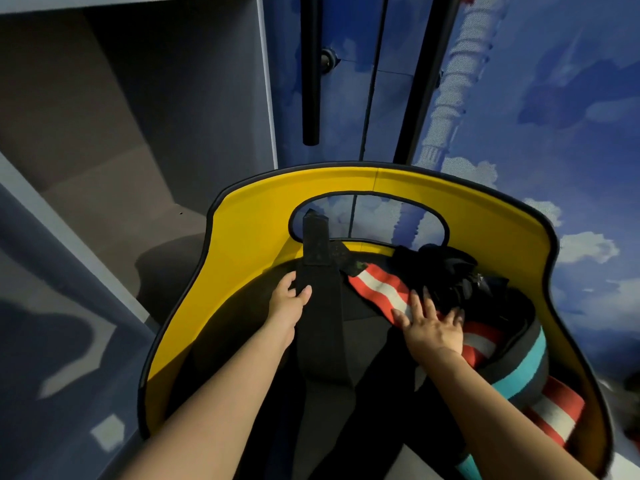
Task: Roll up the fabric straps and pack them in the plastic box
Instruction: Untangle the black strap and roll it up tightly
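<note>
Hands two, left (290,296) gripping one black strap (320,327), right (433,329) flat on one striped strap (381,291)

— What stands behind? 
— A blue wall (554,98) painted with white clouds, crossed by a black vertical bar (310,71).

— And at left? 
— An open grey shelf unit (121,109) with pale edges, its recess in dim light.

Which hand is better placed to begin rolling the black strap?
The left hand: it already grips the black strap at its edge. The right hand lies open on the red and white strap, apart from the black one.
</note>
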